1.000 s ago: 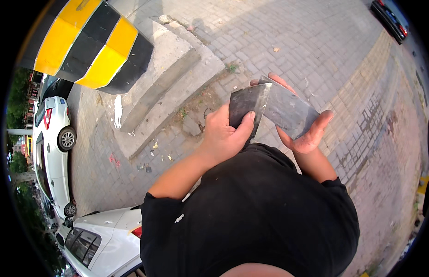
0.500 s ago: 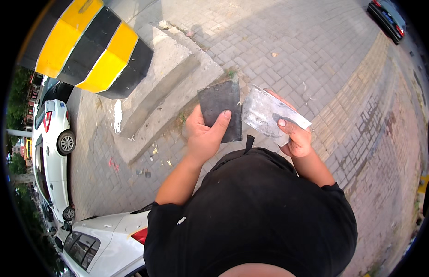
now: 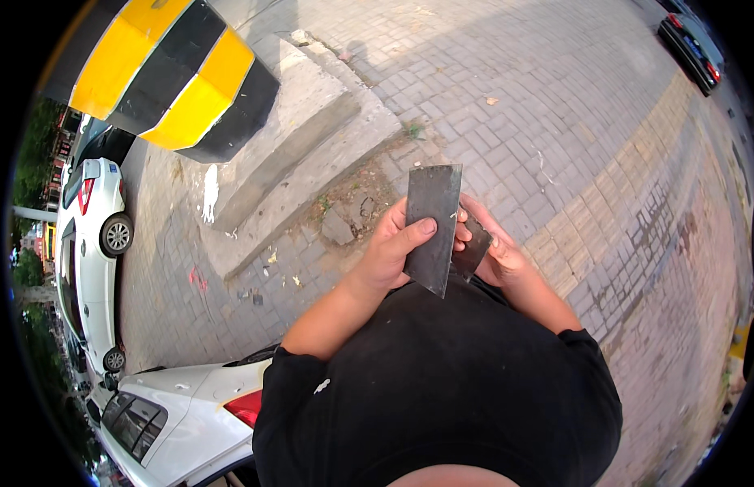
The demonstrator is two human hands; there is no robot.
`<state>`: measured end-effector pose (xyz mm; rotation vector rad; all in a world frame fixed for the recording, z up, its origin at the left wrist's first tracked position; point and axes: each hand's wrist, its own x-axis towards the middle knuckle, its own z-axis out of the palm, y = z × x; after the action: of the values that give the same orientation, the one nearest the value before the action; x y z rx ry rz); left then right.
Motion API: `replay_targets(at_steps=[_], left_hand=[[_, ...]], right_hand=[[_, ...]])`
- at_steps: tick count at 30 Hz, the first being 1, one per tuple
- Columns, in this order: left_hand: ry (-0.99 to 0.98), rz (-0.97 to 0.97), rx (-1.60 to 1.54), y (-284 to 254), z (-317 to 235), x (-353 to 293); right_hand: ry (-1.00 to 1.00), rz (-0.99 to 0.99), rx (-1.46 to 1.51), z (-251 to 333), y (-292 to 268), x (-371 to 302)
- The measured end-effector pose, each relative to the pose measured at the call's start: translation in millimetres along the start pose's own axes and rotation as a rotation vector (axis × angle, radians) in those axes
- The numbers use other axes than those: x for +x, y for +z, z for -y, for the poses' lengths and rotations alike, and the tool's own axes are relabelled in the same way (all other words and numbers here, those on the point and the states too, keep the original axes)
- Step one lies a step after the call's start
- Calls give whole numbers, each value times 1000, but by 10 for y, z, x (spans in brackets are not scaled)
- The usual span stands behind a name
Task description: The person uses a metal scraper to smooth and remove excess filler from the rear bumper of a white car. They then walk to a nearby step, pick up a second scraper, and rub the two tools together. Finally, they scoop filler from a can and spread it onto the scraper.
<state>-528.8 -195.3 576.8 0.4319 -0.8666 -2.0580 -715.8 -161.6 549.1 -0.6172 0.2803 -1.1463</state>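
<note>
My left hand [image 3: 391,245] grips a dark grey, flat rectangular plate [image 3: 435,191], thumb across its front and fingers behind it. The plate stands tilted before my chest, its long side running away from me. Partly hidden behind its right edge is a second thin plate [image 3: 474,250], dark on the side that shows. My right hand [image 3: 506,264] closes around that one, thumb near its right edge. The two plates overlap in view; I cannot tell whether they touch.
A concrete stepped base [image 3: 312,122] carries a yellow and black striped pillar [image 3: 174,89] at the far left. White cars [image 3: 93,268] are parked on the left, one [image 3: 182,414] close at the lower left. A dark car [image 3: 689,53] stands far right. Paving bricks [image 3: 547,146] cover the ground.
Both hands have come closer together and nearer my body. The right plate has turned from its bright silvery face to a dark one and sits behind the left plate, which is now tilted.
</note>
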Motion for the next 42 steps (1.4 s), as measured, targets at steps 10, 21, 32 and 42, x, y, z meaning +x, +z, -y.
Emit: replay_targets(at_steps=[10, 21, 32, 42], left_hand=[[501, -521, 462, -106, 22, 31], [297, -410, 823, 61, -114, -52], [306, -417, 750, 111, -120, -1], [216, -221, 781, 274, -224, 40]], right_hand=[[46, 33, -264, 123, 100, -62], [25, 140, -686, 174, 28, -50], [-78, 180, -650, 266, 18, 34], [-58, 184, -703, 263, 22, 83]])
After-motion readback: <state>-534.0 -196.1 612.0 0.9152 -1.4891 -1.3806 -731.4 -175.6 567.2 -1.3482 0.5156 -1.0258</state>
